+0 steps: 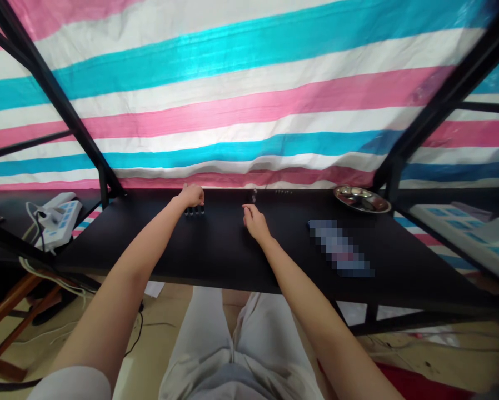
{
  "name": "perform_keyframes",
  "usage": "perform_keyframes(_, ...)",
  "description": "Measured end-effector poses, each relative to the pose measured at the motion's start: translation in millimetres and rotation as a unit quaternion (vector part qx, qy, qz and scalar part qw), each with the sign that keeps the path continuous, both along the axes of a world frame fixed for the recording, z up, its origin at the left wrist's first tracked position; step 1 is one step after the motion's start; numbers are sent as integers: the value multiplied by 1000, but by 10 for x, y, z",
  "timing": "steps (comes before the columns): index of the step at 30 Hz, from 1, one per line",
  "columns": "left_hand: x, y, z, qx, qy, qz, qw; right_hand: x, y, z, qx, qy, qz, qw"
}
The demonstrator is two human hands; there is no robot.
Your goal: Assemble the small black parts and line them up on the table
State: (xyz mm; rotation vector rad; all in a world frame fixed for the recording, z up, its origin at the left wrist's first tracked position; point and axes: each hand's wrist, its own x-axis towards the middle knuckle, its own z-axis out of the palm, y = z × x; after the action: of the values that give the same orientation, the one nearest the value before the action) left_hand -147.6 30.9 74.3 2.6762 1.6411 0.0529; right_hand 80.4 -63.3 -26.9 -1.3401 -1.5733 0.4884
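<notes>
My left hand (190, 195) rests curled at the far side of the black table (216, 250), its fingers closed over a short row of small dark upright pieces (194, 211). To its right, my right hand (254, 221) hovers just above the tabletop, fingers curled together in a loose pinch; whatever is in it is too small to make out. A tiny pale piece (254, 195) stands just beyond that hand. Further right along the back edge sits another row of small dark pieces (283, 191).
A round metal dish (361, 199) with small parts sits at the table's back right. A blurred-out flat object (341, 248) lies right of centre. A white power strip (60, 218) with cables lies at left. Black frame posts (103, 191) and a striped tarp (249, 94) close off the back.
</notes>
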Motion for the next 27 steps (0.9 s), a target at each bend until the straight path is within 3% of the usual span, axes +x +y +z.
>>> perform_keyframes(14, -28, -11, 13, -16, -5, 18, 1000, -4, 8, -21, 1, 7, 1, 1000)
perform_keyframes(19, -2, -64, 90, -21, -21, 21, 999, -6, -4, -6, 5, 0, -8, 1000)
perform_keyframes(24, 242, -238, 192, 53, -75, -45, 995, 46, 27, 6, 3, -12, -121, 993)
perform_keyframes(27, 534, -376, 120, 78, -101, -92, 988, 107, 64, 5, 14, -19, -184, 983)
